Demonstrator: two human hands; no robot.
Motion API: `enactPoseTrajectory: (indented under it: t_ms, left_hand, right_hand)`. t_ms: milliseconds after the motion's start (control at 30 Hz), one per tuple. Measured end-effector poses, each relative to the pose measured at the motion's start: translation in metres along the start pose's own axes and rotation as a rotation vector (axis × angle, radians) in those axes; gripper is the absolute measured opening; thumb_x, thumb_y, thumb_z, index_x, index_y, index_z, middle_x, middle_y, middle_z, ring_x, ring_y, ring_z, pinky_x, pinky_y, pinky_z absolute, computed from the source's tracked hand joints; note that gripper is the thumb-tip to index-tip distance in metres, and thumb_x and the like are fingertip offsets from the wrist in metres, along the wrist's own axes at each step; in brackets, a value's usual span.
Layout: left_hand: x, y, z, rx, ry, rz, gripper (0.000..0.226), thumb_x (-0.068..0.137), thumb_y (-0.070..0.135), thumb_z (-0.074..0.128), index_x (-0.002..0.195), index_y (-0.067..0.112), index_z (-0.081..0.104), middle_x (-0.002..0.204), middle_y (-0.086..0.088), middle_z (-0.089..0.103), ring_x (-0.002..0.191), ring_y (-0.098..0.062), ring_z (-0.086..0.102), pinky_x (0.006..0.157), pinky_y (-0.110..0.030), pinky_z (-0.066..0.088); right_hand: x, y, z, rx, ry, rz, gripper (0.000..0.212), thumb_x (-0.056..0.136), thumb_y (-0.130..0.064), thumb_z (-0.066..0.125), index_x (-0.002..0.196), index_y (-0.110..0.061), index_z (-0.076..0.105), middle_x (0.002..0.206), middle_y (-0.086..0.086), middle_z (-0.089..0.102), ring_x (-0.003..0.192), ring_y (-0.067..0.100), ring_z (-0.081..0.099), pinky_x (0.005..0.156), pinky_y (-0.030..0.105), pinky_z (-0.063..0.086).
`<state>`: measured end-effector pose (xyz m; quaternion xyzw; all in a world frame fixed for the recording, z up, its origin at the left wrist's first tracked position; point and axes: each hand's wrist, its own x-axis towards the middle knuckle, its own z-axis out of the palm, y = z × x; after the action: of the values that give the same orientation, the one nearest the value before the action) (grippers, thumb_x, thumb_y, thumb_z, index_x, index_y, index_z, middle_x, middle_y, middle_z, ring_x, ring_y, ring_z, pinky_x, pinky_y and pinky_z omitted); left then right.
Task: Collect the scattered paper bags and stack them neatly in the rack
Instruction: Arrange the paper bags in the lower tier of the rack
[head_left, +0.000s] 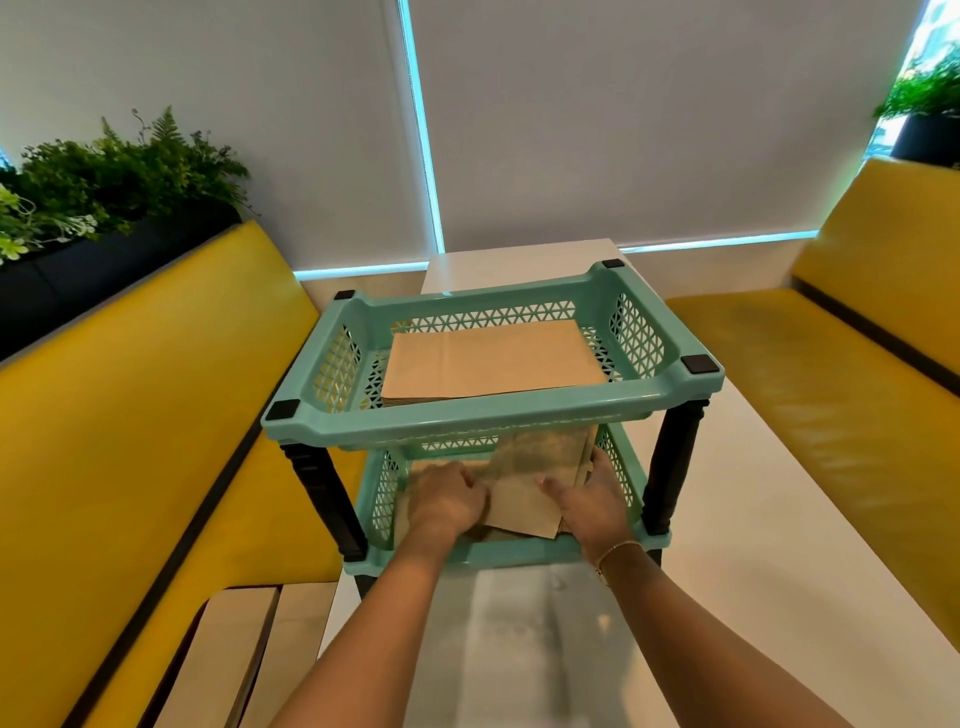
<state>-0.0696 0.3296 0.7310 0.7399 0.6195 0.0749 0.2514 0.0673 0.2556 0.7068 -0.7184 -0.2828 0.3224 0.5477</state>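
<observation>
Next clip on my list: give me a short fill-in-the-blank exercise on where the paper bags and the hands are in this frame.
1. A flat stack of paper bags lies in the rack's ____ tray.
2. The left hand and right hand both reach into the ____ tray.
3. The rack stands on a ____ table.
4. A thin bracelet sits on the ____ wrist.

Missing words: top; bottom; white; right

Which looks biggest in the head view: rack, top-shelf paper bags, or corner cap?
1. Rack, the largest by far.
2. Paper bags stacked on its top shelf.
3. Black corner cap, the smallest.
Nearness does not affect this order.
</observation>
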Motion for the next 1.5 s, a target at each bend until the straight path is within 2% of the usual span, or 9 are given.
enactPoseTrajectory:
  t_ms: [100, 267, 467, 533, 700, 833, 1167, 1367, 1500]
  left_hand:
    - [0.01, -0.017, -0.006, 0.381, -0.07, -0.008, 0.053, 0.075, 0.049, 0.055, 0.121, 0.022, 0.055, 0.13, -0.005, 0.05, 0.123, -0.028, 0.04, 0.102, -0.038, 0.041]
    - [0.013, -0.026, -0.013, 0.585, -0.244, 0.099, 0.051, 0.084, 0.056, 0.053, 0.116, 0.018, 0.063, 0.137, -0.008, 0.046, 0.126, -0.031, 0.039, 0.108, -0.041, 0.032]
    - [0.017, -0.028, -0.011, 0.571, -0.194, 0.07, 0.067, 0.076, 0.061, 0.061, 0.124, 0.014, 0.057, 0.133, -0.013, 0.04, 0.125, -0.034, 0.033, 0.102, -0.041, 0.036]
    - [0.016, -0.026, -0.012, 0.59, -0.186, 0.078, 0.069, 0.075, 0.063, 0.061, 0.126, 0.016, 0.056, 0.133, -0.014, 0.04, 0.126, -0.036, 0.031, 0.103, -0.042, 0.033]
    - [0.019, -0.028, -0.008, 0.476, -0.137, 0.024, 0.095, 0.065, 0.066, 0.069, 0.138, 0.012, 0.04, 0.139, -0.018, 0.029, 0.132, -0.035, 0.027, 0.109, -0.041, 0.029]
    - [0.016, -0.029, -0.014, 0.406, -0.108, 0.063, 0.093, 0.072, 0.056, 0.071, 0.141, 0.006, 0.032, 0.143, -0.016, 0.027, 0.137, -0.031, 0.024, 0.113, -0.037, 0.026]
    - [0.016, -0.031, -0.014, 0.337, -0.101, 0.042, 0.105, 0.059, 0.052, 0.082, 0.139, 0.009, 0.029, 0.144, -0.016, 0.025, 0.137, -0.031, 0.025, 0.111, -0.036, 0.029]
    - [0.012, -0.03, -0.015, 0.341, -0.064, 0.042, 0.103, 0.062, 0.049, 0.081, 0.14, 0.008, 0.028, 0.144, -0.016, 0.018, 0.138, -0.032, 0.019, 0.112, -0.036, 0.025]
    - [0.015, -0.027, -0.02, 0.275, 0.102, 0.016, 0.067, 0.077, 0.032, 0.072, 0.131, 0.009, 0.039, 0.135, -0.015, 0.039, 0.128, -0.028, 0.037, 0.106, -0.031, 0.033]
  right_hand:
    - [0.001, 0.002, 0.001, 0.004, 0.007, 0.011, 0.067, 0.075, -0.022, 0.076, 0.133, -0.021, 0.043, 0.123, 0.002, 0.059, 0.111, 0.024, 0.057, 0.095, 0.04, 0.049]
    - [0.002, 0.002, 0.001, -0.024, 0.01, 0.012, 0.067, 0.074, -0.023, 0.077, 0.132, -0.021, 0.043, 0.122, 0.002, 0.059, 0.112, 0.025, 0.056, 0.096, 0.042, 0.049]
    - [0.003, 0.001, 0.003, -0.014, 0.001, 0.004, 0.066, 0.075, -0.021, 0.076, 0.132, -0.019, 0.043, 0.123, 0.003, 0.059, 0.111, 0.024, 0.057, 0.095, 0.04, 0.049]
    - [0.003, 0.001, 0.003, -0.008, 0.004, 0.003, 0.065, 0.075, -0.02, 0.076, 0.131, -0.019, 0.043, 0.123, 0.003, 0.059, 0.111, 0.024, 0.057, 0.095, 0.04, 0.049]
    - [0.002, 0.001, 0.001, -0.015, 0.015, -0.015, 0.065, 0.074, -0.019, 0.076, 0.13, -0.017, 0.045, 0.121, 0.002, 0.059, 0.111, 0.022, 0.056, 0.097, 0.036, 0.047]
    - [0.001, 0.0, 0.003, 0.001, 0.017, -0.013, 0.064, 0.073, -0.017, 0.077, 0.129, -0.018, 0.046, 0.12, 0.001, 0.059, 0.111, 0.022, 0.056, 0.098, 0.039, 0.048]
    - [0.001, 0.0, 0.003, -0.017, 0.018, -0.013, 0.066, 0.075, -0.02, 0.076, 0.133, -0.018, 0.043, 0.125, 0.003, 0.057, 0.114, 0.023, 0.054, 0.098, 0.037, 0.047]
    - [0.0, -0.001, 0.004, -0.03, 0.015, -0.019, 0.067, 0.075, -0.021, 0.076, 0.132, -0.019, 0.043, 0.126, 0.002, 0.056, 0.115, 0.023, 0.053, 0.099, 0.038, 0.045]
    - [0.0, -0.001, 0.004, -0.028, 0.017, -0.018, 0.067, 0.074, -0.021, 0.077, 0.132, -0.019, 0.043, 0.125, 0.002, 0.056, 0.116, 0.023, 0.053, 0.101, 0.039, 0.045]
